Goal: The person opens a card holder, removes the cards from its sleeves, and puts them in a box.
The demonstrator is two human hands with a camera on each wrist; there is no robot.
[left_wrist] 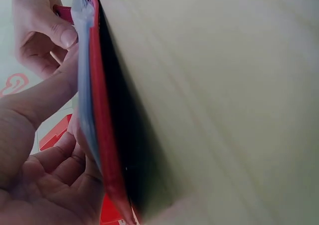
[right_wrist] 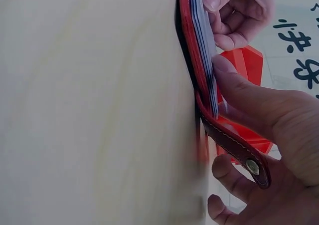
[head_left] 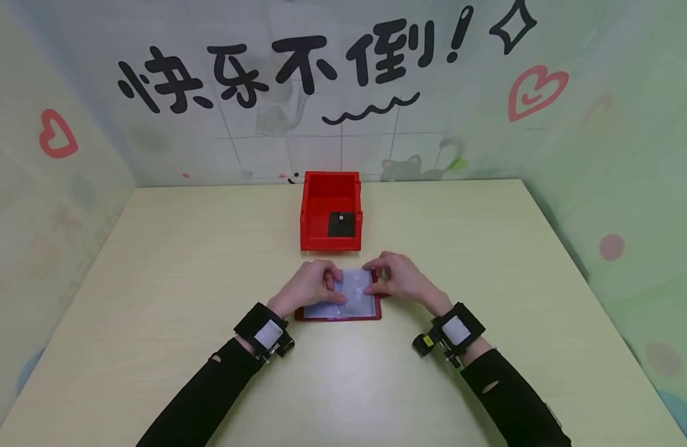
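Observation:
A red card holder (head_left: 339,320) with a stack of clear plastic sleeves (head_left: 354,292) lies spread on the table. My left hand (head_left: 315,287) holds its left part, thumb over the sleeves and fingers bent at the far side. At the right edge, my right hand (head_left: 400,277) pinches the sleeves with thumb and index finger. The right wrist view shows a dark red strap (right_wrist: 232,142) with a metal snap hanging from the holder beside the right palm. Whether a card sits in the sleeves is hard to make out.
Just beyond the hands stands a red open bin (head_left: 330,186) with a small black flat item (head_left: 341,224) inside. The pale wooden table (head_left: 209,236) is bordered by a printed backdrop (head_left: 343,149) at the back and sides.

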